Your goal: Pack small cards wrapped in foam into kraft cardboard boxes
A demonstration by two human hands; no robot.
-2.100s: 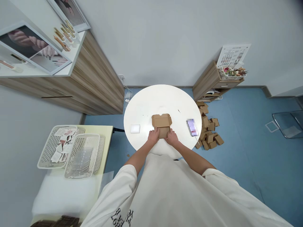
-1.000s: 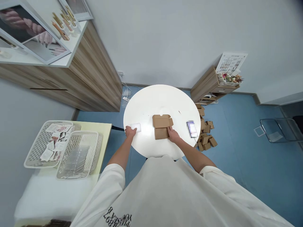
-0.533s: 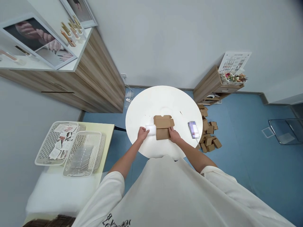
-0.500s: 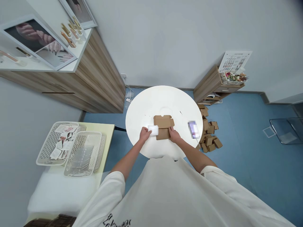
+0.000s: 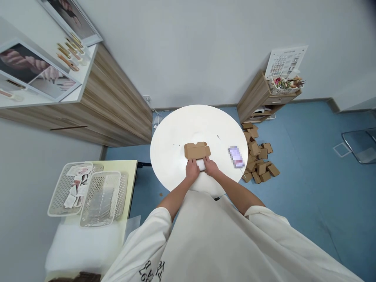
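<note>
White packet, one: centred near the near edge of the round white surface, in the lower part of an open cardboard box. Both ends are covered by fingers; only the middle shows. The box's lid stands unfolded toward the far edge, its lower part largely hidden under packet and hands.

Left hand: over the left end of packet and box. Right hand: over the right end. State of either grip — closed on packet, on cardboard, or merely pressing — cannot be told.

Person's white shirt: overlaps the near edge of the surface; printed lettering broken by folds.

Purple item: by the right edge, pixelated, details unreadable. Small dark mark: between box and far right edge.

Brown cartons: heaped on the floor past the right edge, some partly behind the surface.

Two white baskets: one with papers, one with clear packs, side by side on a pale yellow surface; the second basket overlaps the first. Dark brown objects below, cut off — unidentifiable.

Framed pictures on the tall cabinet: cropped. Metal-framed chair: cropped at right.
</note>
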